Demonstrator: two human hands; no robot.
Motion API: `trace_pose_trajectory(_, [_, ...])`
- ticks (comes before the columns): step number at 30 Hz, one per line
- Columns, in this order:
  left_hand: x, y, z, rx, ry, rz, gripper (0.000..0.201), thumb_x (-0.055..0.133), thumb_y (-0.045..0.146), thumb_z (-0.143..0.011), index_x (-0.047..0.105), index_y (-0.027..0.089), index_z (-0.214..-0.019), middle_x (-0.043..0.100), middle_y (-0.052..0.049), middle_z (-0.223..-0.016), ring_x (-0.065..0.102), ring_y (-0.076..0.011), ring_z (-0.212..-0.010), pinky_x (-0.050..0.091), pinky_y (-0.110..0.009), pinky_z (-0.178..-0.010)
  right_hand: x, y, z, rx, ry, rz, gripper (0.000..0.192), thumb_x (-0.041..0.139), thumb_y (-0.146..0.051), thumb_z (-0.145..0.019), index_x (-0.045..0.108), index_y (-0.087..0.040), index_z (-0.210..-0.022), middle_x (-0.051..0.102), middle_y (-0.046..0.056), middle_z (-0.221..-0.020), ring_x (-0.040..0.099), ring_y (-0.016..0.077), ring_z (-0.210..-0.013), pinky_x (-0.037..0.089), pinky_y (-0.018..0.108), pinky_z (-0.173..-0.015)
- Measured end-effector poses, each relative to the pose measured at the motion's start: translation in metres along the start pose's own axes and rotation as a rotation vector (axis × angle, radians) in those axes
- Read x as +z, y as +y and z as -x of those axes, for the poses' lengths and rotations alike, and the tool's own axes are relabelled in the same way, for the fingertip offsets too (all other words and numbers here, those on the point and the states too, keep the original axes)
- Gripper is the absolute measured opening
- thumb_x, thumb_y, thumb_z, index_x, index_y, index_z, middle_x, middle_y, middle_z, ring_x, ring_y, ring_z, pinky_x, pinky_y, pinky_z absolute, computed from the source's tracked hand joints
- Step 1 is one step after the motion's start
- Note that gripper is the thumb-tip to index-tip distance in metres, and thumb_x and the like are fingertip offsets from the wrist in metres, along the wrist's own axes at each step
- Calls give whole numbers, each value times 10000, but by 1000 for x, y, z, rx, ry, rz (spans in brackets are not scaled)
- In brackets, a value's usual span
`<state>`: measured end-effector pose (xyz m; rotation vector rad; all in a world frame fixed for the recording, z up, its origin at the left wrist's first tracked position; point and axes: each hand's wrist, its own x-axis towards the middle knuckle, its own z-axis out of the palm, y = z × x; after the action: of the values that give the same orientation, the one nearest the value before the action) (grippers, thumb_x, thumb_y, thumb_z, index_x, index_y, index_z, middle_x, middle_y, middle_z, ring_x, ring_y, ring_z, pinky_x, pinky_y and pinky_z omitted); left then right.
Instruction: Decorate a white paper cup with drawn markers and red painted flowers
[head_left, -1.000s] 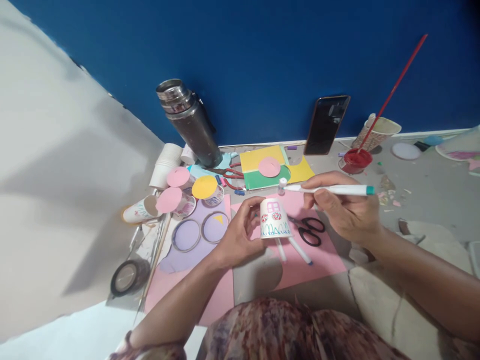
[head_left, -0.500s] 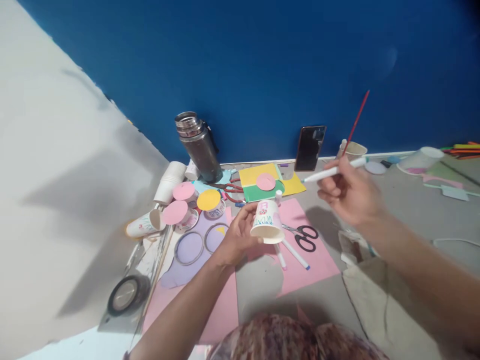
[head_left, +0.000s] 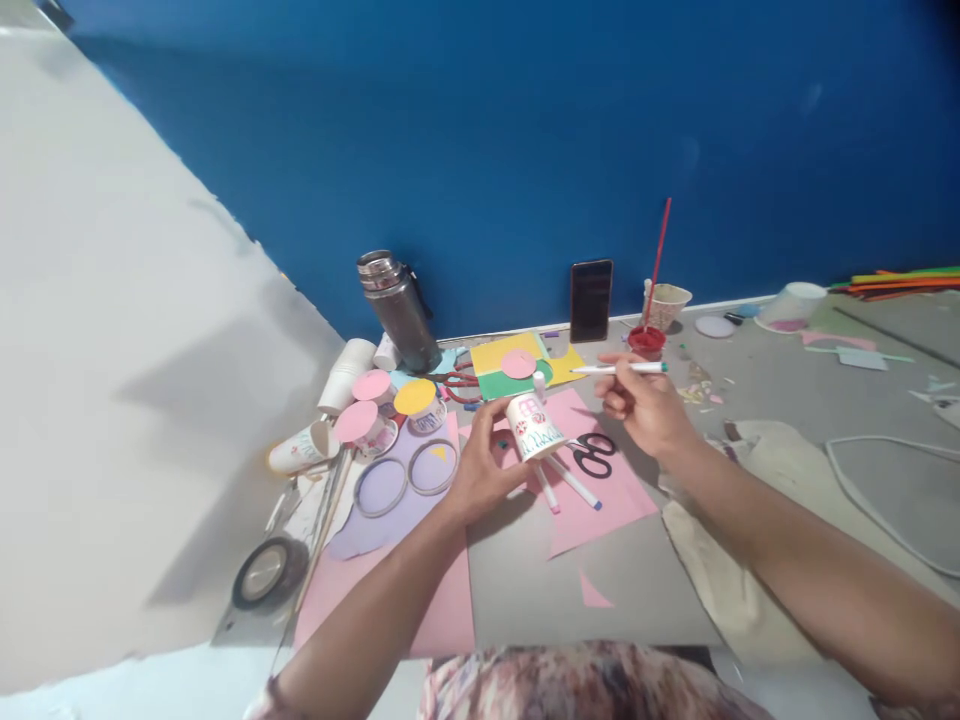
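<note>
My left hand (head_left: 484, 465) is closed around a small white paper cup (head_left: 535, 428) with pink and teal drawings on its side. The cup is tilted, mouth toward the lower right. In my right hand (head_left: 641, 400) is a white marker (head_left: 619, 368), its tip pointing left and apart from the cup. Beneath the cup lie pink paper (head_left: 607, 510), black-handled scissors (head_left: 595, 456) and two more white markers (head_left: 576, 482). Behind the cup, a pink paper disc (head_left: 518, 363) rests on yellow and green paper (head_left: 495, 385).
Decorated cups with pink and yellow discs (head_left: 415, 398) stand left, beside stacked cups (head_left: 349, 375) and a tape roll (head_left: 262, 573). A steel flask (head_left: 401, 315) and a phone (head_left: 591, 300) are near the blue wall. A red paint pot (head_left: 646, 342) holds a brush; cloth (head_left: 757, 530) lies right.
My right hand has come left and lower with the marker, nearer the cup. The cup has turned in my left hand, showing more of its drawn side. The camera view has shifted.
</note>
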<state>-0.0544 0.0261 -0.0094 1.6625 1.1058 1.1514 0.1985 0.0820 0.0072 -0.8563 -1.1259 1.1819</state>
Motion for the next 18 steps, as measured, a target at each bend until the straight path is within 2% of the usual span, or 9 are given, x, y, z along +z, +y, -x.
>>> trace_pose_trajectory(3, [-1,-1,1,0,46,-135,778,870,308,-740,507,260,-1427,515,-126,-1458,556,-325,-1358,546,-477,-1069,3,3,8,-80,-46,156,367,687,-573,-944,703,-223,-1056,730,8,-687,479,118,-491,401,250,-450])
trace_pose_trajectory(6, [-1,-1,1,48,36,-202,779,875,339,-755,506,266,-1437,503,-117,-1422,543,-319,-1335,558,-467,-1037,7,3,19,-189,-135,336,210,734,-324,-884,735,-231,-1072,790,26,-850,663,176,-723,570,323,-700])
trace_pose_trajectory(8, [-1,-1,2,95,22,-251,763,861,305,-758,515,266,-1437,511,-108,-1384,535,-313,-1317,557,-459,-1022,9,1,24,-267,-213,435,325,734,-199,-793,750,-249,-1113,804,49,-1028,715,232,-930,587,414,-914])
trace_pose_trajectory(10, [0,0,2,128,21,-286,773,846,259,-747,508,264,-1443,514,-106,-1373,535,-312,-1301,555,-455,-1010,9,1,26,-332,-293,511,511,714,-139,-725,733,-267,-1218,780,76,-1197,712,279,-1080,557,483,-1040])
trace_pose_trajectory(13, [2,-1,3,157,19,-309,835,819,205,-731,458,270,-1482,517,-111,-1404,543,-314,-1300,541,-472,-1028,8,4,26,-393,-393,597,686,698,-121,-704,654,-283,-1369,730,103,-1353,674,324,-1255,529,525,-1115])
trace_pose_trajectory(18, [2,-7,4,174,3,-319,883,818,208,-726,418,278,-1510,518,-122,-1439,558,-314,-1280,522,-505,-1046,2,10,25,-391,-500,691,714,768,-175,-756,590,-308,-1435,631,119,-1539,608,352,-1403,540,546,-1125])
